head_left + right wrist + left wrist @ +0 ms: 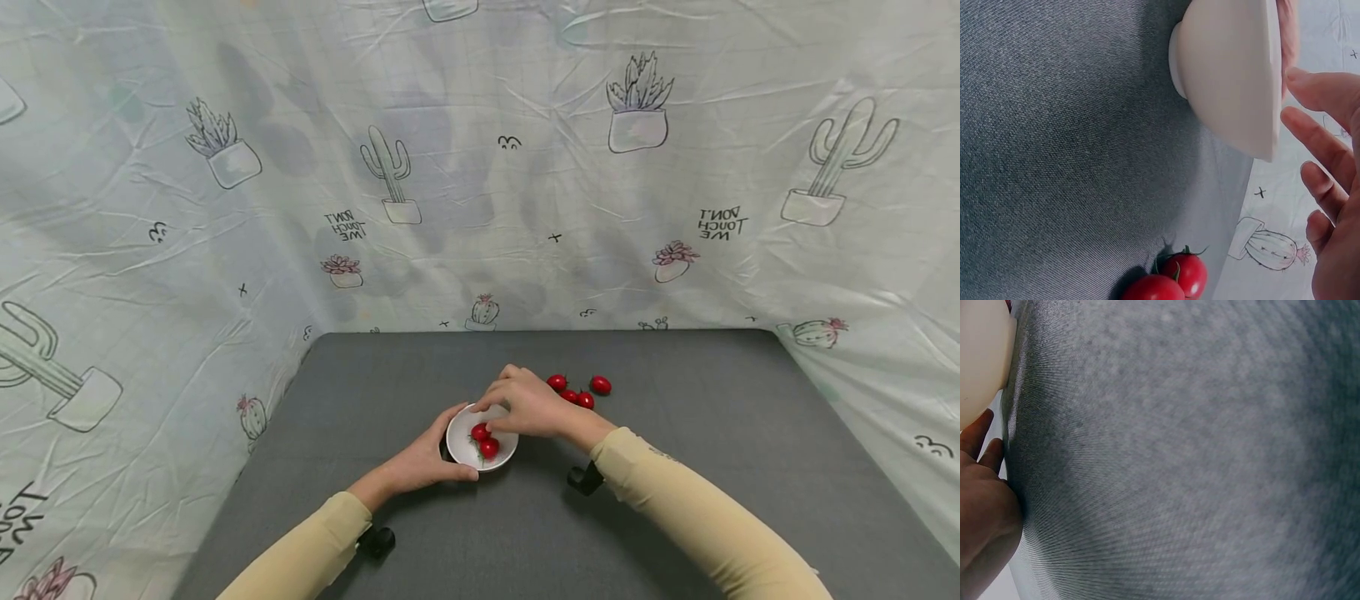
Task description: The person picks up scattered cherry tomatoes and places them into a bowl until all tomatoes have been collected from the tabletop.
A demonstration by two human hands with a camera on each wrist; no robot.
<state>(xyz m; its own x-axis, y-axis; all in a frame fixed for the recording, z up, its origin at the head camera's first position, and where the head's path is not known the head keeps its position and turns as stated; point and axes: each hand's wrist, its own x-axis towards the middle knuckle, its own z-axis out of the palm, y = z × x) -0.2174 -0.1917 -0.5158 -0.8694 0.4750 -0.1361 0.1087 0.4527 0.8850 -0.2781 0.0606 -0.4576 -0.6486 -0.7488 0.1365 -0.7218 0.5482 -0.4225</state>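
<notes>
A white bowl stands on the grey table, with two red cherry tomatoes with green stems visible inside. My left hand holds the bowl from its left side, thumb along the near rim and fingers round the far side. Over the bowl's far right rim reaches my right hand. Its thumb is close to one tomato in the head view; whether they touch I cannot tell. In the right wrist view, the thumb and loosely bent fingers are apart by the bowl's rim, with nothing seen between them.
Several more cherry tomatoes lie on the table just beyond my right wrist, one a little apart from the others. A pale cloth printed with cacti hangs behind the table and on both sides.
</notes>
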